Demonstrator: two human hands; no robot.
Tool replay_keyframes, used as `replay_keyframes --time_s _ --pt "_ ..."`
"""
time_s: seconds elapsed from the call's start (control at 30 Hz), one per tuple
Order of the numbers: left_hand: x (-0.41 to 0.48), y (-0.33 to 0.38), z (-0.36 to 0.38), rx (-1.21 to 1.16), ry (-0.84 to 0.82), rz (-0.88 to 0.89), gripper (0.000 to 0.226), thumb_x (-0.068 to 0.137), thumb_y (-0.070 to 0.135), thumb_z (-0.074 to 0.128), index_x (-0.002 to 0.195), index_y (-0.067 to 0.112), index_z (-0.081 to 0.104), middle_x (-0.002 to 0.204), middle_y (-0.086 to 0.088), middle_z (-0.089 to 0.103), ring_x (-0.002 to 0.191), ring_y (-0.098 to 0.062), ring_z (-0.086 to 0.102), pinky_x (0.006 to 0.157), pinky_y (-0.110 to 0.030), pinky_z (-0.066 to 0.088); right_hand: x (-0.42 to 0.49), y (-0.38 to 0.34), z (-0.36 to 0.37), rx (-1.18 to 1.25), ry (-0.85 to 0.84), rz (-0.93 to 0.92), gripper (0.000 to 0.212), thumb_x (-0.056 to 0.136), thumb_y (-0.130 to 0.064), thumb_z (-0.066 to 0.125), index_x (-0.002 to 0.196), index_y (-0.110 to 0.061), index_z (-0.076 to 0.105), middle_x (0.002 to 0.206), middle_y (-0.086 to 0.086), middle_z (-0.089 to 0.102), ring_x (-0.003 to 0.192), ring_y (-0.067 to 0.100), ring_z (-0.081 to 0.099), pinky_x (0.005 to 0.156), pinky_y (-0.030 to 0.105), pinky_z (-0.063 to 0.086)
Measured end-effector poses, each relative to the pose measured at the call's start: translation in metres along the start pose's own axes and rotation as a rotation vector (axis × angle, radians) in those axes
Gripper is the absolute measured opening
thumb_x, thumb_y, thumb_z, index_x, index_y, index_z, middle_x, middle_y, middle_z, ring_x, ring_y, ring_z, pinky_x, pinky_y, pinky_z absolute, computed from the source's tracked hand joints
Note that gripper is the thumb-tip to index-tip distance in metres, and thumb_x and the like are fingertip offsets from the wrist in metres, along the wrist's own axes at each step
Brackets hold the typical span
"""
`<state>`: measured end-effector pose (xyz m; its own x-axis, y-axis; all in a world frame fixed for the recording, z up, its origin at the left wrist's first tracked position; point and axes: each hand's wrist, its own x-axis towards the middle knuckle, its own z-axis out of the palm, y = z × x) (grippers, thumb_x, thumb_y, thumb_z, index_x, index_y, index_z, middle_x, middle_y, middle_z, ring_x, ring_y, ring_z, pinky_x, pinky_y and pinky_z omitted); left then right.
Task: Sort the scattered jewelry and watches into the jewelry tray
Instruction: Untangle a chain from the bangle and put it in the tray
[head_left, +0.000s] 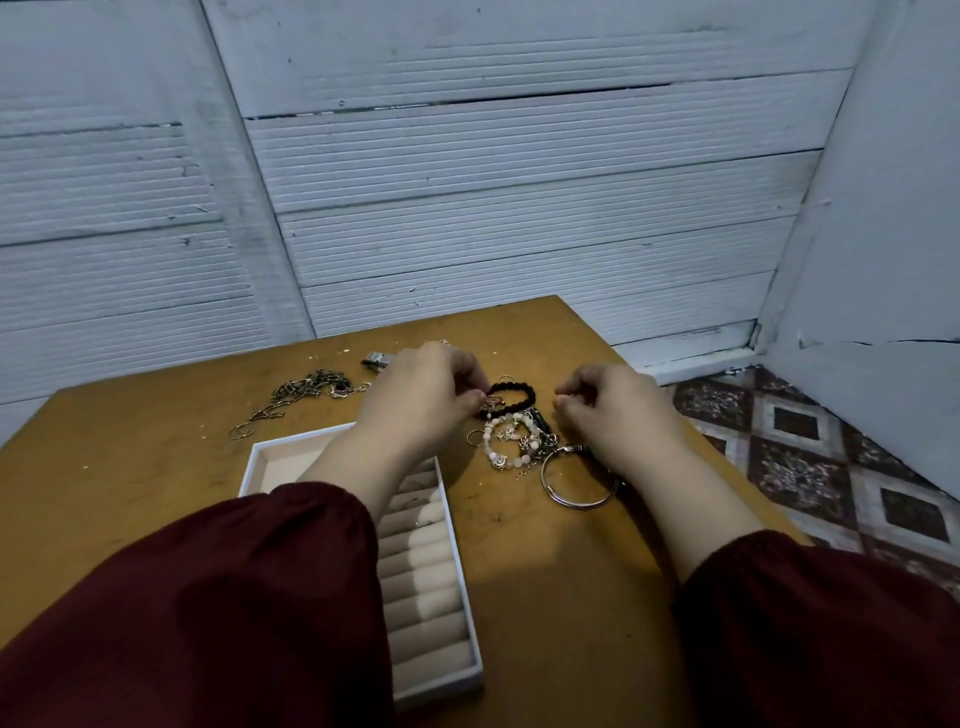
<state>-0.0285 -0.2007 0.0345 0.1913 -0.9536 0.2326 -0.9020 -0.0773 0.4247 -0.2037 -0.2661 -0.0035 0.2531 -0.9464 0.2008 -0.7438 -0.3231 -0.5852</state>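
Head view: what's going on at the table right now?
A person is sorting jewelry on a wooden table. The left hand appears to pinch a small ring beside a black bead bracelet; the right hand hovers curled nearby, its grasp unclear. A pale bead bracelet, bangle and chain necklace lie outside the tray, which sits under the left forearm.

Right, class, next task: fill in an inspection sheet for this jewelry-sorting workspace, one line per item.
Surface: brown table, worn, with small pale specks.
Job's things: white jewelry tray at left, partly under the left sleeve; black bead bracelet, pale charm bracelet and metal bangle piled beside it; chains farther left; metal band, perhaps a watch's, at the far edge.
Clutter: nothing seen.
Grippers: left hand and right hand, fingers curled over the pile; whether either grips anything is unclear.
Cables: nothing seen.
Surroundings: white ribbed wall panels; patterned floor at right.
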Motion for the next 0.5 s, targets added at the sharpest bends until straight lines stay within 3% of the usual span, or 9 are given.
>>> replay_keyframes --time_s 0.23,0.37,0.5 --pt "0.006 -0.003 0.006 -0.002 -0.009 -0.028 0.008 0.086 0.023 0.067 0.091 0.026 0.072 0.091 0.005 0.070 0.091 -0.016 0.062 0.084 -0.038 0.053 0.003 -0.005 0.010 -0.172 -0.023 -0.046 0.023 0.082 -0.053 0.063 0.083 -0.032 0.070 0.079 -0.009 0.065 0.094 0.022 0.060 0.086 0.036 0.047" --pt "0.006 -0.002 0.007 -0.006 0.002 -0.027 0.008 0.086 0.024 0.066 0.091 0.026 0.072 0.090 0.005 0.069 0.091 -0.017 0.062 0.083 -0.038 0.052 0.004 -0.008 0.012 -0.200 -0.017 -0.061 0.020 0.082 -0.051 0.064 0.085 -0.032 0.071 0.089 -0.006 0.070 0.098 0.022 0.059 0.089 0.035 0.045" --pt "0.005 -0.003 0.005 -0.017 0.008 -0.019 0.008 0.085 0.023 0.066 0.090 0.026 0.072 0.089 0.005 0.069 0.090 -0.017 0.062 0.082 -0.036 0.052 0.005 -0.009 0.012 -0.186 -0.061 -0.035 0.016 0.078 -0.046 0.067 0.074 -0.031 0.066 0.083 -0.008 0.067 0.096 0.022 0.059 0.092 0.038 0.045"
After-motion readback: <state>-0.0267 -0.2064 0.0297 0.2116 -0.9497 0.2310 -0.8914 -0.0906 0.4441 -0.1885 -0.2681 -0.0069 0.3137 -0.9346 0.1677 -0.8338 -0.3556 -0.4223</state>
